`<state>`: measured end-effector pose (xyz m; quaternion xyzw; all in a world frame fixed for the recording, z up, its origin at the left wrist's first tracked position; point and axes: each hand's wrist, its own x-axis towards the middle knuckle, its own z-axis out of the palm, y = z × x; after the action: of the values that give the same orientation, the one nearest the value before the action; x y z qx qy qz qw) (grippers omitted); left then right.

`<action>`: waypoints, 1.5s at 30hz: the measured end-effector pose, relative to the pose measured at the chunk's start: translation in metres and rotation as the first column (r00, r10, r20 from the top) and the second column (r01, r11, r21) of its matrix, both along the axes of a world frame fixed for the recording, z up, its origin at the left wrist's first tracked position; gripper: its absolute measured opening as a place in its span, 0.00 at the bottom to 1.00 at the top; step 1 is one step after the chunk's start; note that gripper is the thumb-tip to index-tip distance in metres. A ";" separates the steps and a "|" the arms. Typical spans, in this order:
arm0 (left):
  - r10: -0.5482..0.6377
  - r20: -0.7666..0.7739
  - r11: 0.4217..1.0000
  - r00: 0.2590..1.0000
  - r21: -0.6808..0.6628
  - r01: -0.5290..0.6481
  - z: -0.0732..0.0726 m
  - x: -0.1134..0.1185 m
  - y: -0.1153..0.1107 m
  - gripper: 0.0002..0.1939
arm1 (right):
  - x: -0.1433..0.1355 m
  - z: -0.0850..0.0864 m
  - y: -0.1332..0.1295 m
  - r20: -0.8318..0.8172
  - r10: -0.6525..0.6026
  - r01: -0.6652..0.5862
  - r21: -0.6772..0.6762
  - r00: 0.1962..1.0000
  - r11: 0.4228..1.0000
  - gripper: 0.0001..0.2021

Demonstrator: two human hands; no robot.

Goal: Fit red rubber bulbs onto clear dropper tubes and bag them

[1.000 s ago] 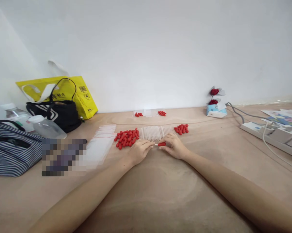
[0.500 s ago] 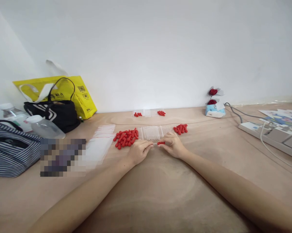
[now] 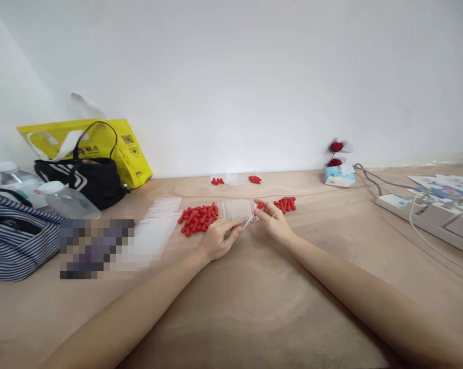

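Note:
My left hand (image 3: 220,239) pinches the lower end of a thin clear stick (image 3: 248,221). At the stick's upper end, my right hand (image 3: 276,223) has its fingers round a small red piece (image 3: 260,205). The stick tilts up to the right between the hands. Behind them lies a row of clear sticks (image 3: 235,209). A larger pile of red pieces (image 3: 197,219) is left of the row, and a smaller red pile (image 3: 285,204) is right of it. Clear plastic bags (image 3: 154,230) lie flat beyond the larger pile.
Near the wall, small bags (image 3: 237,179) lie with red pieces. A yellow bag (image 3: 133,154), black bag (image 3: 96,179), bottle (image 3: 72,201) and striped bag (image 3: 19,236) stand left. To the right are a tissue pack (image 3: 339,176) with red flowers and a power strip (image 3: 427,220).
The held stick has gone from nearly level to tilted, its red end higher. My right hand has moved up and its fingers sit higher on the red piece.

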<state>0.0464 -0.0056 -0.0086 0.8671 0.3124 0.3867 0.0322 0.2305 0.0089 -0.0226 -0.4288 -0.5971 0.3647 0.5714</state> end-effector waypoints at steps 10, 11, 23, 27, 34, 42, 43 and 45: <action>0.017 -0.067 0.999 0.998 0.033 -0.014 -0.001 -0.002 0.005 0.07 | 0.063 0.017 0.043 0.616 -0.356 0.461 -0.013 0.703 0.887 0.10; 0.028 -0.071 0.999 0.997 0.031 -0.025 -0.002 -0.002 0.004 0.07 | 0.061 0.017 0.044 0.663 -0.362 0.475 0.012 0.655 0.880 0.09; 0.060 -0.116 0.997 0.991 -0.046 -0.065 0.001 -0.001 0.002 0.05 | 0.040 0.013 0.050 0.863 -0.351 0.593 0.075 0.365 0.801 0.16; 0.058 -0.124 0.996 0.991 -0.053 -0.065 0.000 -0.002 0.003 0.06 | 0.044 0.021 0.037 0.868 -0.369 0.605 0.105 0.332 0.789 0.13; 0.046 -0.139 0.997 0.989 -0.057 -0.054 0.000 -0.002 0.003 0.06 | 0.040 0.033 0.002 0.944 -0.182 0.485 0.026 0.277 0.874 0.11; 0.041 -0.143 0.997 0.989 -0.056 -0.050 -0.002 -0.003 0.005 0.06 | 0.033 0.038 0.001 0.967 -0.028 0.511 -0.109 0.252 0.852 0.11; 0.041 -0.143 0.997 0.989 -0.055 -0.050 -0.002 -0.002 0.004 0.06 | 0.032 0.038 0.002 0.967 -0.017 0.519 -0.122 0.254 0.846 0.11; 0.043 -0.145 0.997 0.988 -0.058 -0.052 -0.001 -0.002 0.004 0.06 | 0.031 0.039 0.003 0.965 -0.001 0.535 -0.144 0.262 0.832 0.12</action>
<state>0.0444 -0.0016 -0.0097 0.8836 0.3462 0.3140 0.0269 0.2611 0.0124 0.0159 -0.7745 -0.6270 0.0644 0.0531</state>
